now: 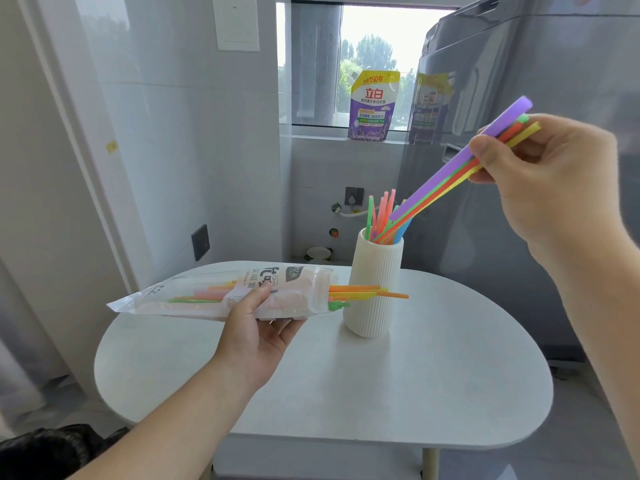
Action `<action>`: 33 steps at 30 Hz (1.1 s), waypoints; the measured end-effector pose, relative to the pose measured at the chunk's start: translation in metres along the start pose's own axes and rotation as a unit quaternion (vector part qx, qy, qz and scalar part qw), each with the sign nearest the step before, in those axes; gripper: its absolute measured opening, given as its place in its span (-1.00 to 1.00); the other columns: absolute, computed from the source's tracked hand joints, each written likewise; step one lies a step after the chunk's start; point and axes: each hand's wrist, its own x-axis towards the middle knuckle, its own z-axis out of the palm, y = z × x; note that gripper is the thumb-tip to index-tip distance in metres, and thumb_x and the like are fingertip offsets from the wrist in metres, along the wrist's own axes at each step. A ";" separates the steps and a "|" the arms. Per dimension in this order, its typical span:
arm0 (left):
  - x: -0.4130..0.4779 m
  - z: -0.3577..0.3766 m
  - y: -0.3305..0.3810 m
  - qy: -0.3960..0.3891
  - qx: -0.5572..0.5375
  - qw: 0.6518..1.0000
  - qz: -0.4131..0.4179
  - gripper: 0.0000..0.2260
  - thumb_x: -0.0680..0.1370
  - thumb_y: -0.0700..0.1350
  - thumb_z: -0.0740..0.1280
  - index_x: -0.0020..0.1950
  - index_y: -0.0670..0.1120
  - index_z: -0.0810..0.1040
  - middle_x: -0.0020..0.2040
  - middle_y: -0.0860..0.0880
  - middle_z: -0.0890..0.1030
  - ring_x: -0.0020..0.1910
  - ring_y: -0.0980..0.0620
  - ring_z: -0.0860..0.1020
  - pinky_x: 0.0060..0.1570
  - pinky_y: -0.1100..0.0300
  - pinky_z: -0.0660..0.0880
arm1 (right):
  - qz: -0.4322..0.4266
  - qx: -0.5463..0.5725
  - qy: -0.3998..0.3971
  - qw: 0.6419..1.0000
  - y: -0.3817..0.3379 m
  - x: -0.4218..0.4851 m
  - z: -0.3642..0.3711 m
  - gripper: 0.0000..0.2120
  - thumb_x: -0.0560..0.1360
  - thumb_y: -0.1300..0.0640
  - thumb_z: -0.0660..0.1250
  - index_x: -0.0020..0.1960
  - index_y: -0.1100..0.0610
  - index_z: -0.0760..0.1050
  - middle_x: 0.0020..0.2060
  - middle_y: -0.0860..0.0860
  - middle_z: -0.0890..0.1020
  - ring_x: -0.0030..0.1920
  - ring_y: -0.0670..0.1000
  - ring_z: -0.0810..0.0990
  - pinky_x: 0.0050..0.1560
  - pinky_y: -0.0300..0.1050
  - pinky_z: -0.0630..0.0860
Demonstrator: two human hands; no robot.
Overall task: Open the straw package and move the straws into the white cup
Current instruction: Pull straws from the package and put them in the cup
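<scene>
My left hand (pixel 254 329) grips the clear straw package (pixel 194 294) from below and holds it level above the table. Several orange, yellow and green straws (pixel 367 293) stick out of its open right end, in front of the white ribbed cup (pixel 372 289). The cup stands upright on the white table (pixel 433 375) and holds several coloured straws (pixel 381 213). My right hand (pixel 550 188) pinches a slanted bundle of purple, green, orange and yellow straws (pixel 450 174) near its upper end. Most of the bundle's lower ends reach down into the cup's mouth.
A grey appliance (pixel 502 150) stands right behind the cup. A purple and yellow detergent pouch (pixel 374 105) sits on the window sill. A black bag (pixel 52 448) lies at the lower left by the table edge.
</scene>
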 end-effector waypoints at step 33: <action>-0.001 -0.002 0.000 -0.020 -0.004 1.000 -0.012 -0.72 0.58 -0.19 0.37 0.29 -0.05 0.54 0.03 -0.14 0.74 -0.13 -0.10 0.74 -0.17 -0.04 0.70 | -0.035 -0.275 -0.246 0.929 0.056 0.022 0.096 -0.74 0.62 0.08 0.24 0.27 0.04 0.57 -0.01 0.02 0.64 0.10 0.12 0.58 0.11 0.11 0.60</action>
